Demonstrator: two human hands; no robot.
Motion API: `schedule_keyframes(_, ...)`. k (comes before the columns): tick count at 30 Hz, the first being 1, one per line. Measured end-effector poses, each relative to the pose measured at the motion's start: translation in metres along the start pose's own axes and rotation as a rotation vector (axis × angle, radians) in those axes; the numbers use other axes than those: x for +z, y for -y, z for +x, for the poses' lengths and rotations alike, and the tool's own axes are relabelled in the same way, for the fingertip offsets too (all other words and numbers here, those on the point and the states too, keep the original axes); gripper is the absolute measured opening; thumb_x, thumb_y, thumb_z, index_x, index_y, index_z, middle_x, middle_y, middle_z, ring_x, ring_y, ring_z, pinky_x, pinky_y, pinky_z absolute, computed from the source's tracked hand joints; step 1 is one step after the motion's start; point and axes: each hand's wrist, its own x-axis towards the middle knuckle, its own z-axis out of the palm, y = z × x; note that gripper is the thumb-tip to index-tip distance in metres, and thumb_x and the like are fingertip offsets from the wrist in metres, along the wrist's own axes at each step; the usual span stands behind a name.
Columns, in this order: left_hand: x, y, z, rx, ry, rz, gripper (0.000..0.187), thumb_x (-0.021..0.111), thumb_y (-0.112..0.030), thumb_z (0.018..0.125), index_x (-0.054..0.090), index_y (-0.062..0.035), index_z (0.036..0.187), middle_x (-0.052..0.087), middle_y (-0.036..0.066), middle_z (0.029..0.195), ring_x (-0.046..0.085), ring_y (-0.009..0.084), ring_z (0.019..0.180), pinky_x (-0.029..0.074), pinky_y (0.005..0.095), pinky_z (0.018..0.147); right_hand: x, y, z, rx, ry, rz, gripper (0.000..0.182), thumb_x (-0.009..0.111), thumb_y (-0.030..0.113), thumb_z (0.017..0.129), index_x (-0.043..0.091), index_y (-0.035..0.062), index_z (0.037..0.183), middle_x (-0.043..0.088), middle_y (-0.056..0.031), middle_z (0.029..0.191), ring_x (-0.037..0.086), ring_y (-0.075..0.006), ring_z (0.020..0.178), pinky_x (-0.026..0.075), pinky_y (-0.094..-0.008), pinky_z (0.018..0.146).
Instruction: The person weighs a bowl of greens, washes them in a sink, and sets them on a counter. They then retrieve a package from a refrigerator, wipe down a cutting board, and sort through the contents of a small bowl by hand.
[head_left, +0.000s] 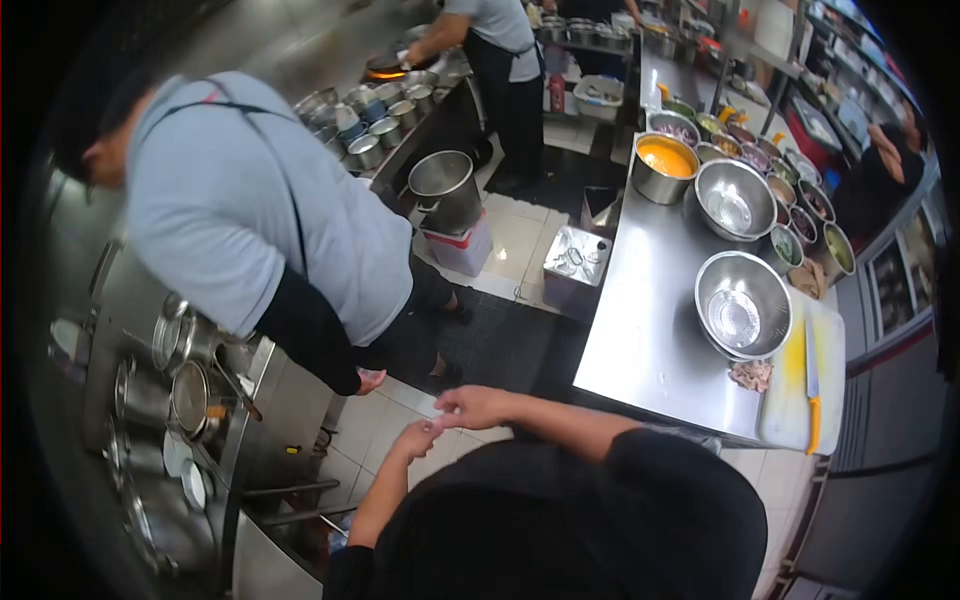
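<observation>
My left hand (412, 440) and my right hand (470, 407) meet in front of my body, above the tiled floor. The fingers of both are bent and touch each other; whether anything small lies between them is hidden. To the right is the steel table (640, 330) with two steel bowls, the nearer bowl (743, 305) close to a crumpled cloth (751, 375). A knife (813, 390) with an orange handle rests on the cutting board (790, 425). Neither hand touches the table.
A co-worker in a grey shirt (270, 190) leans over at the left; another person (500, 60) stands by the stove. A large pot (443, 185) sits on a bin in the aisle. Pots (145, 390) fill the left counter. An orange-filled pot (665, 165) stands on the table.
</observation>
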Motion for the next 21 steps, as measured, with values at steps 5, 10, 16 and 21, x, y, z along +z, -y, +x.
schedule_keyframes(5,-0.049,-0.096,0.032,0.168,-0.031,-0.128,0.041,0.071,-0.030,0.079,0.066,-0.0051,0.112,0.067,0.007,0.082,0.063,0.0179,0.074,0.050,0.0341,0.060,-0.070,0.014,0.040,-0.088,0.052,0.091,0.062,0.061,0.051,0.091,0.057,0.0007,0.127,0.067,-0.0182,0.113,0.064,-0.0316,0.105,0.049,-0.0387,0.092)
schedule_keyframes(10,-0.059,-0.079,0.199,0.565,0.170,0.178,0.034,0.072,-0.028,0.075,0.070,-0.0026,0.098,0.071,0.014,0.089,0.068,0.0234,0.084,0.052,0.0377,0.069,-0.114,-0.007,0.038,0.011,-0.033,0.059,0.064,0.059,0.051,0.093,0.055,-0.0014,0.129,0.065,-0.0228,0.116,0.063,-0.0344,0.108,0.048,-0.0402,0.095)
schedule_keyframes(16,-0.033,-0.188,0.239,0.166,0.346,0.347,0.046,0.062,-0.045,0.089,0.068,0.0008,0.087,0.066,0.013,0.073,0.061,0.0238,0.056,0.050,0.0396,0.052,-0.139,-0.052,0.016,0.385,-0.280,0.259,0.064,0.062,0.051,0.092,0.055,0.0001,0.130,0.066,-0.0182,0.117,0.063,-0.0269,0.110,0.047,-0.0360,0.098)
schedule_keyframes(21,0.004,-0.265,0.299,0.222,0.491,0.446,0.047,0.059,-0.044,0.093,0.068,0.0013,0.084,0.066,0.013,0.073,0.061,0.0246,0.054,0.050,0.0383,0.049,-0.150,-0.035,-0.021,0.572,-0.593,0.535,0.056,0.062,0.043,0.095,0.054,0.0027,0.134,0.065,-0.0123,0.122,0.060,-0.0170,0.111,0.047,-0.0305,0.094)
